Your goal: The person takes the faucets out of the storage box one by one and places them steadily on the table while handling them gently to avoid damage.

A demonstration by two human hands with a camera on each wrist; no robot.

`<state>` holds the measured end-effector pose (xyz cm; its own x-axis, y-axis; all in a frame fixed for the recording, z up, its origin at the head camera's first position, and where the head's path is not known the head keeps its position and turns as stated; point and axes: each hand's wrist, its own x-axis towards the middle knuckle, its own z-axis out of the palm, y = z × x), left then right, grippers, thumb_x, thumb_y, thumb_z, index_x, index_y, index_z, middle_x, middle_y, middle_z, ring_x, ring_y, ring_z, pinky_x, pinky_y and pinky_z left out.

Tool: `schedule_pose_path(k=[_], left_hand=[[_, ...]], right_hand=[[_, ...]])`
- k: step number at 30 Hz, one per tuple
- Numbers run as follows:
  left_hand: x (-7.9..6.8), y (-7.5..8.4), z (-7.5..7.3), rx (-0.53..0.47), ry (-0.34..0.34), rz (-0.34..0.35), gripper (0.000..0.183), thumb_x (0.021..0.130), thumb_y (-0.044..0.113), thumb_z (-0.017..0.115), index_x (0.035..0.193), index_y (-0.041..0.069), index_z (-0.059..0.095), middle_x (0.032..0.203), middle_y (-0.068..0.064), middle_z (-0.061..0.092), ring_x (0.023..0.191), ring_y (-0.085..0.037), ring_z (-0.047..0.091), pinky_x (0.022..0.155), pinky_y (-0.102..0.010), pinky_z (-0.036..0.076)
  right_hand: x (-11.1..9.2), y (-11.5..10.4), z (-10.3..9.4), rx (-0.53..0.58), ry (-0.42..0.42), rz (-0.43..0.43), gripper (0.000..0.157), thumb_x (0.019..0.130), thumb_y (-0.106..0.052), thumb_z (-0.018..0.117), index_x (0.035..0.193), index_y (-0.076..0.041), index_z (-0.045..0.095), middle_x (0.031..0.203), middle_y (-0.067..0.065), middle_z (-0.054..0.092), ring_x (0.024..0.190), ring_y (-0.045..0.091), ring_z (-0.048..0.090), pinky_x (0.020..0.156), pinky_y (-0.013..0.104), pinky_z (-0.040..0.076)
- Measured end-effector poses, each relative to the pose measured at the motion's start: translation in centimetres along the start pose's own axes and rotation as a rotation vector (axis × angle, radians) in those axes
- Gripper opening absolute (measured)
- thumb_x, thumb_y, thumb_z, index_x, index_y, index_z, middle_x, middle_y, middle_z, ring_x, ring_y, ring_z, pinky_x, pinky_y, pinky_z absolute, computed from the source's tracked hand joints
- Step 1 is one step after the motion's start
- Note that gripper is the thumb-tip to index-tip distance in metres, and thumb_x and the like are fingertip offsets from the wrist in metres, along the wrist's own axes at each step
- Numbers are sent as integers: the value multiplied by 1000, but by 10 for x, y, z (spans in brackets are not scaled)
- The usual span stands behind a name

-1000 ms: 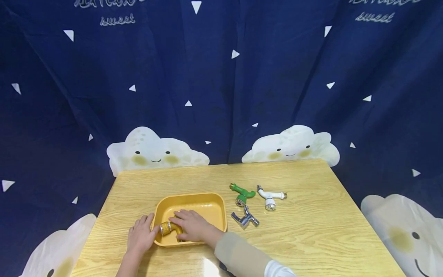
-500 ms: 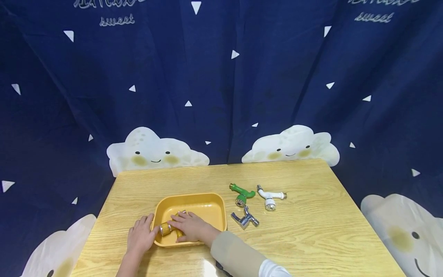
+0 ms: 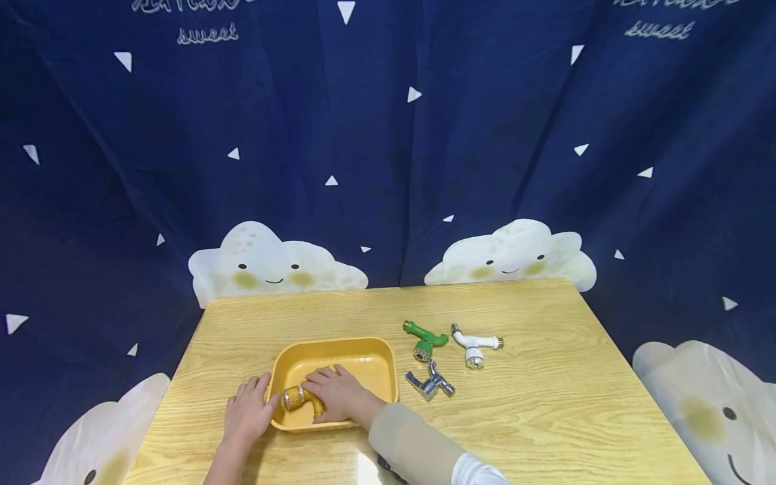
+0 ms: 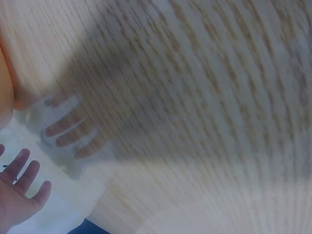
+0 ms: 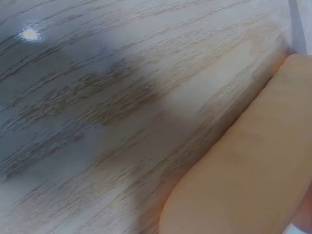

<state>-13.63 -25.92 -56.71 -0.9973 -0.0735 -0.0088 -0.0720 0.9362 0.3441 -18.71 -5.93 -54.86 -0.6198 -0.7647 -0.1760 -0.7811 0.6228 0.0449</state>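
A gold faucet [image 3: 294,398] with a ribbed knob and a curved body lies in the left half of the yellow tray [image 3: 378,357]. My right hand [image 3: 342,396] reaches over the tray's front rim and holds the faucet, fingers above and thumb below. Its palm hides part of the faucet. My left hand [image 3: 247,409] stays at the tray's left end, thumb by the rim and fingers spread outside it. In the left wrist view the left hand [image 4: 19,195] shows with its fingers apart. The right wrist view has the tray's outer wall [image 5: 243,165].
Right of the tray lie a green faucet [image 3: 426,339], a chrome faucet [image 3: 429,384] and a white faucet [image 3: 475,344]. They rest on the wooden table [image 3: 533,417]. Behind it hangs a dark blue curtain [image 3: 376,135] with cloud prints.
The gold faucet has turned about in the tray under my right hand, its spout end swinging up and then back down. My left hand has stayed in place.
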Motion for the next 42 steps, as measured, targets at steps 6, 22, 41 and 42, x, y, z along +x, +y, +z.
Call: schedule_pose_path(k=[6, 22, 41, 42], left_hand=[[0, 0, 0, -4, 14, 2, 48, 90, 28, 47, 132, 5, 42, 123, -20, 47, 113, -40, 42, 86, -61, 35], [-1, 0, 1, -27, 17, 3, 49, 89, 27, 48, 132, 4, 42, 123, -21, 47, 112, -39, 42, 86, -61, 34], [-1, 0, 1, -21, 16, 9, 49, 89, 27, 48, 132, 4, 42, 123, -21, 47, 112, -40, 42, 85, -61, 35], [-1, 0, 1, -23, 12, 7, 49, 89, 28, 48, 132, 4, 41, 123, -21, 47, 112, -40, 42, 85, -61, 35]], right_hand=[[0, 3, 1, 13, 50, 28, 74, 73, -62, 62, 136, -29, 40, 137, -14, 39, 127, 9, 34, 105, 38, 30], [-4, 12, 12, 78, 88, 124, 58, 72, -47, 66, 124, -29, 49, 125, -7, 44, 118, 14, 39, 97, 41, 37], [-6, 26, 24, 99, 117, 185, 40, 77, -41, 63, 112, -25, 57, 105, -1, 48, 95, 15, 45, 69, 25, 43], [-6, 26, 24, 99, 121, 187, 40, 77, -41, 64, 112, -25, 57, 105, -1, 48, 95, 15, 45, 68, 25, 43]])
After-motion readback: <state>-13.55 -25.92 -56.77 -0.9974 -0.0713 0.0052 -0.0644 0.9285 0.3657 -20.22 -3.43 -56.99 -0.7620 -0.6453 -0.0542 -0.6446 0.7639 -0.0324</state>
